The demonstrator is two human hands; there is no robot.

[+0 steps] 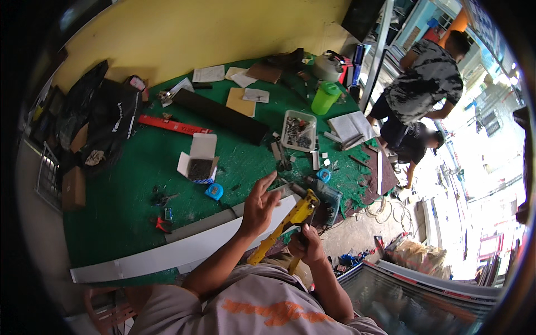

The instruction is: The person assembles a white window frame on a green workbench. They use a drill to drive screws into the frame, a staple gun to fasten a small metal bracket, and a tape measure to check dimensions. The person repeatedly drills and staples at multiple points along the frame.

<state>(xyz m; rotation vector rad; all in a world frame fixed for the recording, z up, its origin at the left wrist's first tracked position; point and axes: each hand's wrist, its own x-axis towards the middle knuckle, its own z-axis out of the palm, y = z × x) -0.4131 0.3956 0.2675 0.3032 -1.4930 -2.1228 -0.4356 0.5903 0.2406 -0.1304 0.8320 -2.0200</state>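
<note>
Green table (123,223) (right end ragged): red level (170,124), open white box (203,146), lime-green jug (325,99)

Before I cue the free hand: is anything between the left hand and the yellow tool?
Nothing visible: a clear gap separates the open left hand from the yellow tool in the right hand, with the white panel beneath.

left hand (261,206): up high, fingers stretched out kinda loose; left forearm (219,259) slanting in from lower left | right hand (307,244): bit lower, fingers curled into a proper grip; right forearm (335,290) angling up from lower right
</note>
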